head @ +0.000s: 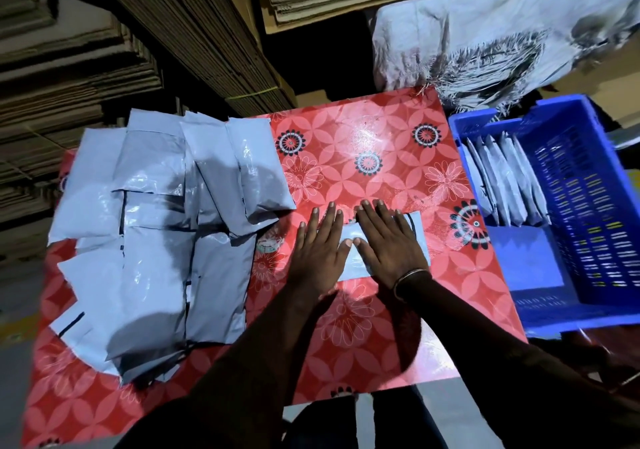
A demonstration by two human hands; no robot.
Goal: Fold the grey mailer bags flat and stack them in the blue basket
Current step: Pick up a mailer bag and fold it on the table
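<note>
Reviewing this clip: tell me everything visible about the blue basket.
The blue basket is a rectangular plastic crate with slotted, perforated walls and a solid floor. It sits at the right of the red flowered table, slightly tilted in view. Inside, several folded grey mailer bags stand on edge in a row against its far left wall; the rest of the floor is bare. Neither hand touches it.

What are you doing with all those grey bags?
A person presses one folded grey mailer bag flat on the red flowered table with the left hand and right hand, fingers straight. A pile of unfolded bags lies to the left. The blue basket on the right holds several folded bags.
</note>
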